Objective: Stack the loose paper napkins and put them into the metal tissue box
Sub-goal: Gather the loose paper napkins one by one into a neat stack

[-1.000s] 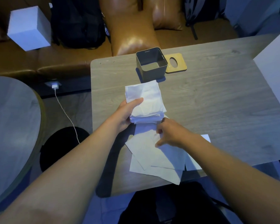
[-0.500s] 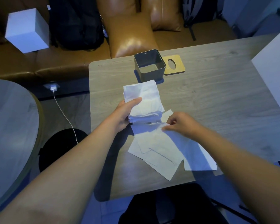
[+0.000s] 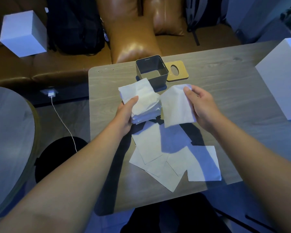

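Note:
My left hand (image 3: 125, 113) grips a thick stack of white napkins (image 3: 142, 100) above the table, thumb on top. Just right of the stack, my right hand (image 3: 201, 105) pinches a single napkin (image 3: 175, 106) by its top corner and holds it up in the air. Several loose napkins (image 3: 171, 158) lie overlapping on the table below both hands. The open metal tissue box (image 3: 151, 71) stands upright behind the stack, near the table's far edge; its inside looks empty.
A wooden lid with an oval hole (image 3: 176, 73) lies flat right of the box. A large white box (image 3: 282, 81) stands on the grey table (image 3: 225, 91) at the right. Behind are a brown sofa (image 3: 133, 39), a white cube (image 3: 23, 33) and dark backpacks. A round table (image 3: 8, 132) is left.
My right hand has lifted one napkin off the loose pile and raised it beside the stack. The left hand keeps the stack, raised slightly toward the box.

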